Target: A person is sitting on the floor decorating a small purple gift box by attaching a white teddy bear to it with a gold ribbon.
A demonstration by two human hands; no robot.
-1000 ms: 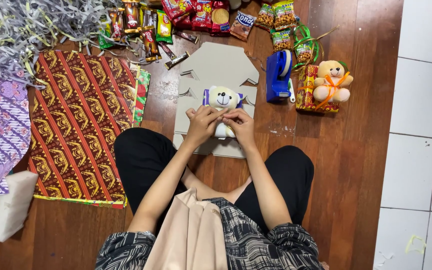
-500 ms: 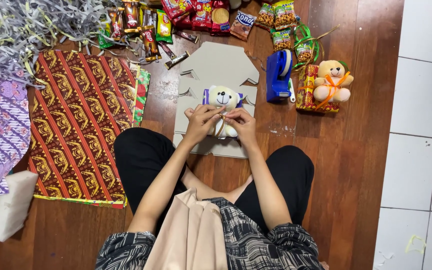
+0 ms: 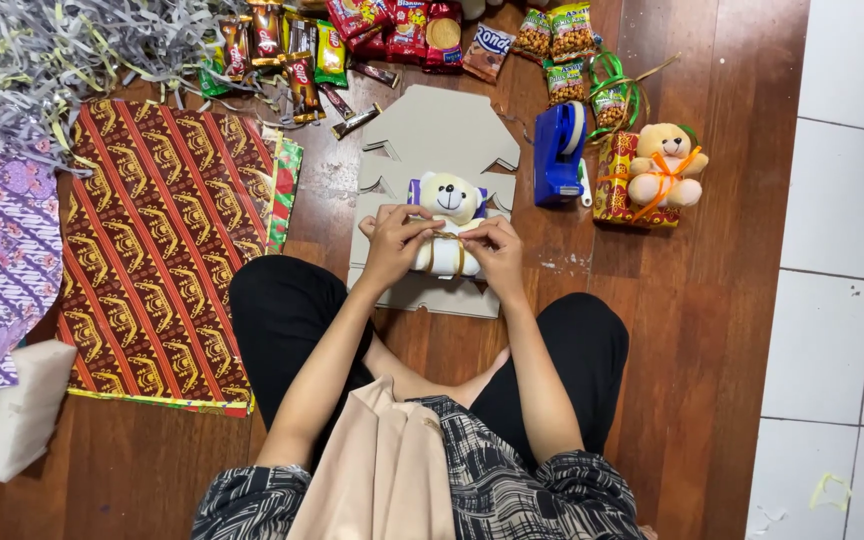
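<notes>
— White plush, is it? What sits between the hands?

— Yes, a small white teddy bear [image 3: 449, 222], lying on a grey cardboard cutout [image 3: 439, 130] on the wooden floor [image 3: 712, 330], just ahead of the person's knees. A gold ribbon [image 3: 444, 250] wraps its belly.

— And the hands themselves?

— The left hand [image 3: 395, 243] and right hand [image 3: 497, 252] each pinch the ribbon at the bear's sides, fingers pressed together, not spread.

— How far along does it look?

— The ribbon is already round the bear; I would judge the knot or bow unfinished, since both hands hold it. Beside the blue tape dispenser [image 3: 558, 152] a tan teddy bear [image 3: 666, 163] with an orange ribbon, tied onto a red box, looks complete. Snack packets [image 3: 392, 30] and patterned wrapping paper [image 3: 157, 250] lie unused.
</notes>
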